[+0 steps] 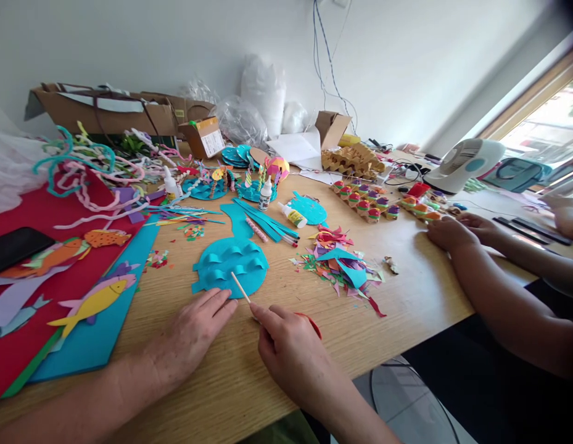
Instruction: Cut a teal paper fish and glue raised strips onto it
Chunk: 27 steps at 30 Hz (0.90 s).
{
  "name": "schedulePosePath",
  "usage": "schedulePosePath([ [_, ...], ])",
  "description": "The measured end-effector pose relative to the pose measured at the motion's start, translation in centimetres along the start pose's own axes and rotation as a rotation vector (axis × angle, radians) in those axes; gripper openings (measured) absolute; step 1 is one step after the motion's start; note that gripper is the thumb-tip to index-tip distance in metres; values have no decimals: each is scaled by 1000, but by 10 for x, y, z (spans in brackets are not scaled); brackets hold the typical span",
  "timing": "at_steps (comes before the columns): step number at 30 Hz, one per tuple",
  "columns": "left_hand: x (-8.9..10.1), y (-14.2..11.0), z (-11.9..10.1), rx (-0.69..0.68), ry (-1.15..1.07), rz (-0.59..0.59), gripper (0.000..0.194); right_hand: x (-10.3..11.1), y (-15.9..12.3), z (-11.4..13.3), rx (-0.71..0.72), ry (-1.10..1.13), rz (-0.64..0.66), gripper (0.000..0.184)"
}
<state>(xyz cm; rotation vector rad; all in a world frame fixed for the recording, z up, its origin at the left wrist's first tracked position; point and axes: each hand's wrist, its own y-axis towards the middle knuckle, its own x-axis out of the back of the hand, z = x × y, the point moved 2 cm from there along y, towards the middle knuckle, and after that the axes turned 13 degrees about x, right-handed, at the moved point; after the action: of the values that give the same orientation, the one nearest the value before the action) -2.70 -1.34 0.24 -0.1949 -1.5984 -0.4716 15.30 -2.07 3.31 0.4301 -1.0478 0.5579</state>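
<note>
A blue paper cutout (253, 283) with rows of curled paper strips lies flat on the table in front of me. The outstretched fingers of my left hand (193, 330) rest on its near edge. My right hand (286, 345) pinches a thin white stick (240, 286), whose far end is at one of the curled strips. Red scissor handles (311, 324) show partly behind my right hand; the rest is hidden. Beyond the cutout lie a bundle of blue paper strips (263, 219) and a white glue bottle (293, 215) on its side.
A heap of colourful paper scraps (344, 265) is to the right. Coloured sheets (105, 333) with paper fish and a black phone (20, 250) lie left. An upright glue bottle (265, 195) stands behind. Another person's hands (453, 234) are beside painted egg-carton pieces (369, 200).
</note>
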Motion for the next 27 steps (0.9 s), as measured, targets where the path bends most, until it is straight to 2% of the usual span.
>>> schedulePosePath([
  [8,1,-3,2,15,12,-4,55,-9,15,2,8,-49,89,40],
  [14,-3,-5,2,-13,8,-84,52,-11,17,3,3,-96,137,36],
  [22,-5,-6,4,-25,-15,-74,51,-15,20,1,4,-109,129,36],
  [27,0,-5,4,22,-62,1,53,-6,13,6,-1,-46,44,39],
])
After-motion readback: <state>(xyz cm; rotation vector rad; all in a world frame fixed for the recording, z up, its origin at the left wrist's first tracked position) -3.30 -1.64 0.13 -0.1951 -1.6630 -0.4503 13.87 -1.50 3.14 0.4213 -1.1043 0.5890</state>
